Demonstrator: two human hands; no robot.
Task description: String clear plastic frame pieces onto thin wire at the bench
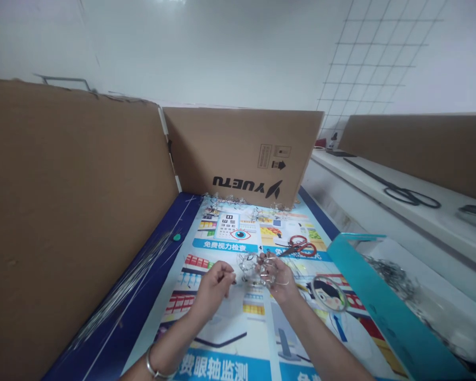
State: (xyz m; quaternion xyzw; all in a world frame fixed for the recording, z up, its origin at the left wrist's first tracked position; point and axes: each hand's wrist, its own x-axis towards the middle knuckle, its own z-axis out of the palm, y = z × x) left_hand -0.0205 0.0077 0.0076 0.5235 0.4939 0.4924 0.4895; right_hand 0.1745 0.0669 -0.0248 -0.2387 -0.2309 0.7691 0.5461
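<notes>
My right hand (282, 283) grips an openwork shape of bent silver wire (254, 269), its loops spreading left from the fingers over the printed sheet. To the left of it, my left hand (217, 283) is closed in a pinch, slightly apart from the wire shape. Whatever sits at its fingertips is too small to name. Red-handled scissors (297, 246) lie just beyond my right hand, blades pointing toward it. A ring-shaped coil (328, 293) rests to the right of my right wrist.
Long straight wires (133, 275) run along the left side, near a small green piece (176, 237). Several wire shapes (230, 200) line the back cardboard panel (206, 143). At right stand a teal box (365, 296) holding wire pieces and a white ledge with black scissors (404, 193).
</notes>
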